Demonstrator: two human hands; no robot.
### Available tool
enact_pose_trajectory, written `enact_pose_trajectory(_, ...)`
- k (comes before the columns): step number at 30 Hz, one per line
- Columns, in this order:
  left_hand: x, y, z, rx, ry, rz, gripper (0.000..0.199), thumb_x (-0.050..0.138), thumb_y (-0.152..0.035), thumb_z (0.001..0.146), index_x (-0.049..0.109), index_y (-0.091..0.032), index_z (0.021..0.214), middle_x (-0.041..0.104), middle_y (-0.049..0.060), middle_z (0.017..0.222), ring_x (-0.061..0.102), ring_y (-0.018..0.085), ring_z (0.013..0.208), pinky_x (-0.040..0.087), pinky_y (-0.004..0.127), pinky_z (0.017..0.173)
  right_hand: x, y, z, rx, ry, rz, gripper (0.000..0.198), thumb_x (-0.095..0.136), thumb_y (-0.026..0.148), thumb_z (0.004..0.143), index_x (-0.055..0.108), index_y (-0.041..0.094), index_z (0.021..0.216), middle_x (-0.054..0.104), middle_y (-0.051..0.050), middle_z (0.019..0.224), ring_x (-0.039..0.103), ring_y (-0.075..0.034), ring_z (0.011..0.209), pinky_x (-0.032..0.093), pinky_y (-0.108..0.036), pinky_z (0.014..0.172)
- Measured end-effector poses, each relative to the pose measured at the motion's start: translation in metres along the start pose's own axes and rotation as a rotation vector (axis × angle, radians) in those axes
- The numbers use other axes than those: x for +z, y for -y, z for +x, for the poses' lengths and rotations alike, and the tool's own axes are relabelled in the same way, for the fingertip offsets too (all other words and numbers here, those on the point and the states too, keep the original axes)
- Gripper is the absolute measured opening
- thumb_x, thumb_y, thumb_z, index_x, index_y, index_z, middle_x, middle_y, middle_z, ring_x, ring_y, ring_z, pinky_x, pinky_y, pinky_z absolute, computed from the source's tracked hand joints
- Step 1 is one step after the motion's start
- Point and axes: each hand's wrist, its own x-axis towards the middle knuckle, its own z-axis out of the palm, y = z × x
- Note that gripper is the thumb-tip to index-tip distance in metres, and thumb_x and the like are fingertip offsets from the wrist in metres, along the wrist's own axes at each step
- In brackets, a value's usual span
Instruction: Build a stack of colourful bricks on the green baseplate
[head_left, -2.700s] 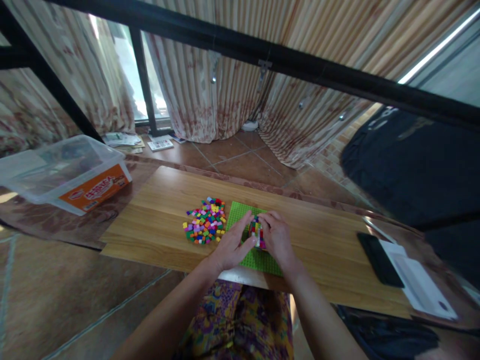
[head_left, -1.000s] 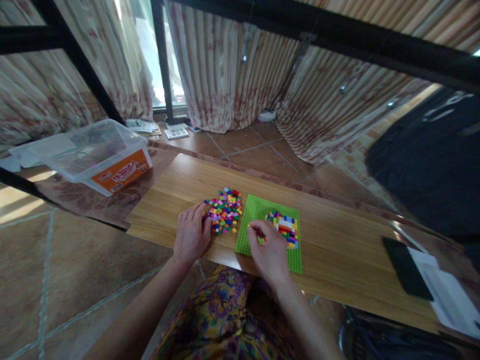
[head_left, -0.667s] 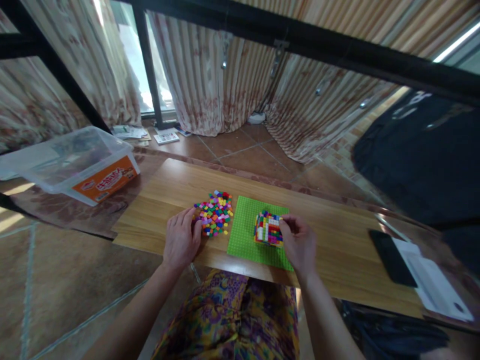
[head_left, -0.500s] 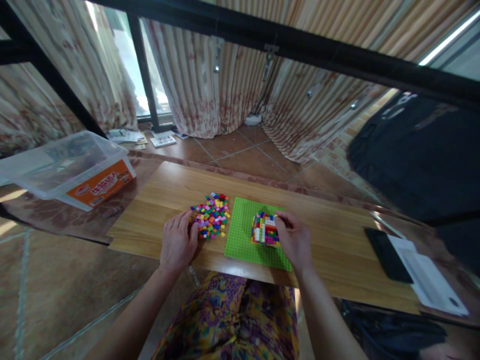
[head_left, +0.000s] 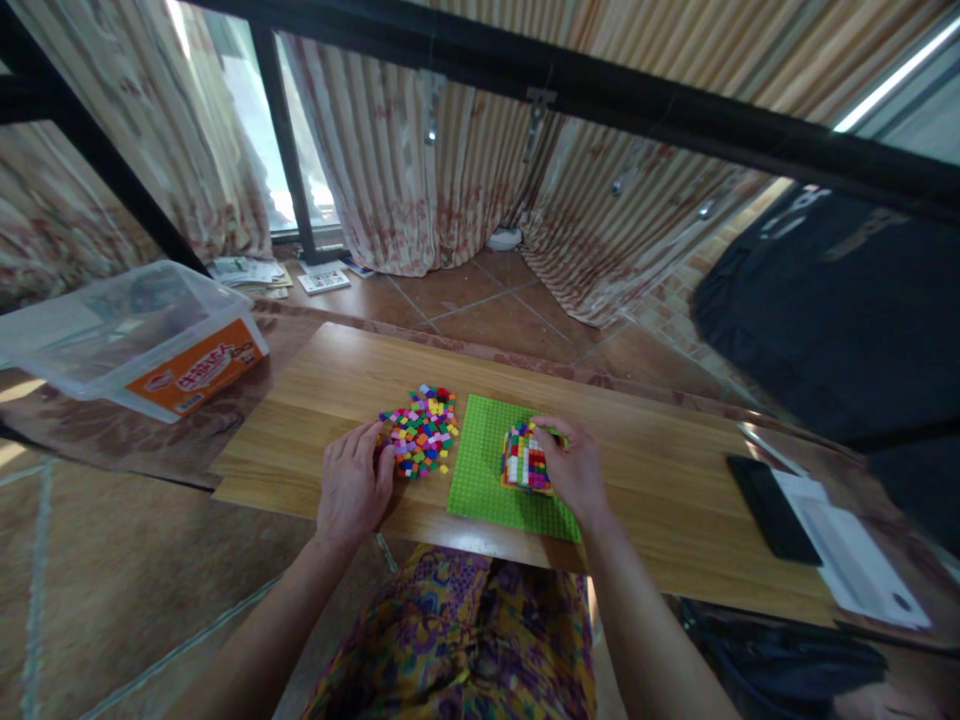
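A green studded baseplate (head_left: 474, 455) lies on the wooden table, and a block built of many-coloured toy bricks (head_left: 523, 462) stands on it. Over the right side of this block is my right hand (head_left: 576, 468), thumb and fingers closed together at its top; whatever is between the fingertips is too small to make out. To the left of the baseplate spreads a heap of loose toy bricks (head_left: 421, 432) in many colours. My left hand (head_left: 354, 488) rests on the table against the heap's left edge, fingers stretched and thumb apart, holding nothing visible.
The narrow wooden table (head_left: 667, 460) runs from left to right in front of me. A clear plastic tub (head_left: 161, 335) with an orange label is at the left. At the right end lie a black phone-like slab (head_left: 772, 510) and a white tray-like object (head_left: 862, 565).
My right hand has shifted left, further over the top of the brick block. My left hand stays beside the loose bricks.
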Motion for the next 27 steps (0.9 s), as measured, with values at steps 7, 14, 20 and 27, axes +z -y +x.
enact_pose_trajectory(7, 0.0, 0.0, 0.0, -0.003, 0.0, 0.006, 0.039, 0.04, -0.037, 0.095, 0.057, -0.015, 0.122, 0.065, 0.015, 0.122, 0.056, 0.029, 0.116, 0.04, 0.046, 0.103, 0.009, -0.016, 0.004, 0.145, 0.081, 0.261, 0.026, 0.062, 0.042, 0.076, 0.076, 0.023, 0.088, 0.075, -0.005, 0.099, 0.067, -0.022, 0.093, 0.052, -0.041, 0.086)
enact_pose_trajectory(14, 0.0, 0.0, 0.0, 0.013, -0.006, 0.017, 0.039, 0.041, -0.037, 0.096, 0.058, -0.014, 0.121, 0.065, 0.015, 0.121, 0.057, 0.028, 0.115, 0.04, 0.044, 0.103, 0.01, -0.017, 0.004, 0.231, 0.083, 0.348, 0.029, 0.066, 0.043, 0.072, 0.076, 0.021, 0.087, 0.075, -0.005, 0.094, 0.068, -0.02, 0.086, 0.054, -0.037, 0.078)
enact_pose_trajectory(20, -0.002, -0.002, 0.0, 0.011, 0.004, 0.005, 0.037, 0.042, -0.037, 0.095, 0.058, -0.015, 0.121, 0.065, 0.014, 0.123, 0.056, 0.028, 0.116, 0.039, 0.045, 0.104, 0.007, -0.016, 0.005, 0.176, 0.11, 0.274, 0.026, 0.064, 0.041, 0.075, 0.077, 0.022, 0.087, 0.075, -0.003, 0.089, 0.068, -0.019, 0.081, 0.054, -0.035, 0.076)
enact_pose_trajectory(27, -0.001, -0.003, 0.0, 0.001, 0.003, -0.008, 0.037, 0.043, -0.037, 0.094, 0.058, -0.016, 0.12, 0.064, 0.015, 0.123, 0.057, 0.028, 0.116, 0.039, 0.046, 0.104, 0.006, -0.015, 0.005, 0.168, 0.128, 0.24, 0.028, 0.061, 0.041, 0.077, 0.077, 0.022, 0.091, 0.076, -0.004, 0.091, 0.068, -0.021, 0.083, 0.054, -0.036, 0.077)
